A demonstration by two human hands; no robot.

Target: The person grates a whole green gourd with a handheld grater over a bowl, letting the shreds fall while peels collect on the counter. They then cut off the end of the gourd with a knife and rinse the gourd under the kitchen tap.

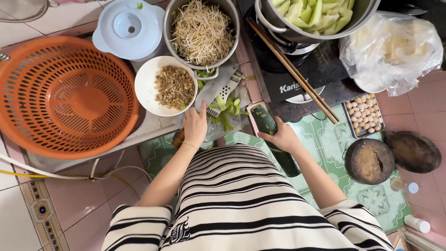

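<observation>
Our left hand [195, 125] rests flat on the crinkly clear plastic bag of green vegetable scraps [223, 114]; our right hand [283, 138] grips a glossy pink-cased rectangular phone [263, 121].

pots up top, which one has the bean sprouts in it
The left pot, right above the white bowl of minced filling. It holds thin pale sprouts, while the right pot on the stove holds chunky light green vegetable pieces.
</observation>
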